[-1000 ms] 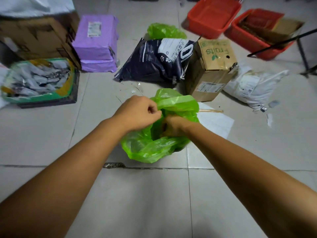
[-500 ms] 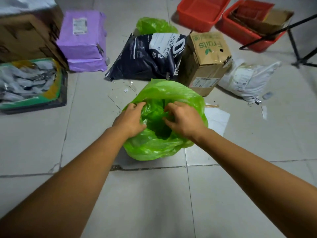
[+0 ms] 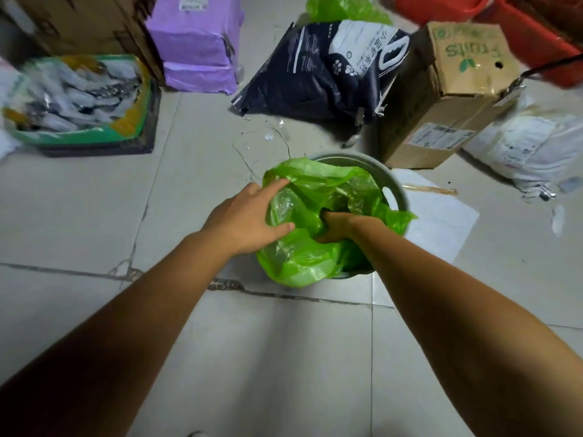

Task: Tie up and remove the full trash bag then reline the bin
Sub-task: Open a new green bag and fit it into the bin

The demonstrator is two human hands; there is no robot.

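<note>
A grey round bin [image 3: 396,187] stands on the tiled floor with a thin green bag [image 3: 299,263] draped into and over it. My left hand [image 3: 249,219] lies flat on the bag's left side, with its fingers spread against the plastic at the bin's edge. My right hand [image 3: 336,225] reaches down inside the bag's mouth, its fingers buried in the folds. The far right of the bin's rim is bare. A second green bag [image 3: 344,7] lies at the back, behind a dark sack.
Behind the bin are a dark printed sack [image 3: 318,74], a cardboard fruit box [image 3: 441,99] and a white parcel bag [image 3: 530,143]. A purple package [image 3: 198,42] and a green tray of packets [image 3: 75,99] sit at the left, red crates [image 3: 536,33] at the far right. White paper [image 3: 438,222] lies beside the bin.
Both hands were gripping the bag's mouth above the bin. Now the right hand has pushed down inside it, the left has flattened on the plastic, and the bin's grey rim shows.
</note>
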